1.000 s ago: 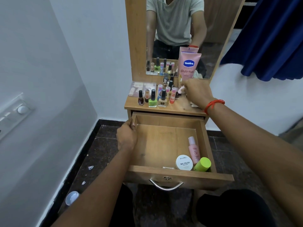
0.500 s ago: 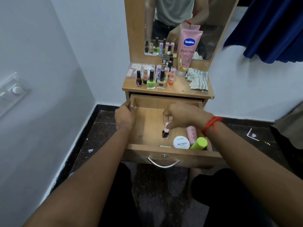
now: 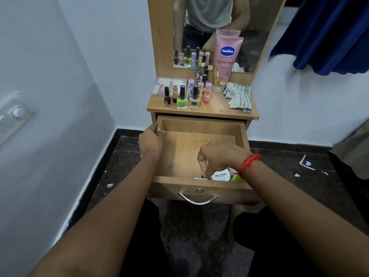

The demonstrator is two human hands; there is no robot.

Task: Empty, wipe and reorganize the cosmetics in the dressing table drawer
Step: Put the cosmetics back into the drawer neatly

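The wooden drawer (image 3: 199,124) of the dressing table stands pulled out. My left hand (image 3: 151,143) grips its left side wall. My right hand (image 3: 217,156) reaches down inside near the front panel, and its fingers pinch a small nail polish bottle (image 3: 204,176) that is mostly hidden beneath them. Beside that hand lie a white round nail polish remover tub (image 3: 220,175), a green container (image 3: 237,178) and a pink bottle (image 3: 231,169), both partly covered by my wrist. A thin white stick (image 3: 197,178) lies against the front panel.
On the tabletop (image 3: 217,108) stand several nail polish bottles (image 3: 182,97), a pink Vaseline tube (image 3: 225,62), a clear palette box (image 3: 168,86) and a striped cloth (image 3: 238,95). A mirror (image 3: 211,21) rises behind. The white wall is at the left, a blue curtain (image 3: 329,33) at the right.
My right hand left the tabletop with a small bottle, came down into the drawer and has sunk to its front edge. My left hand stayed on the drawer's side.
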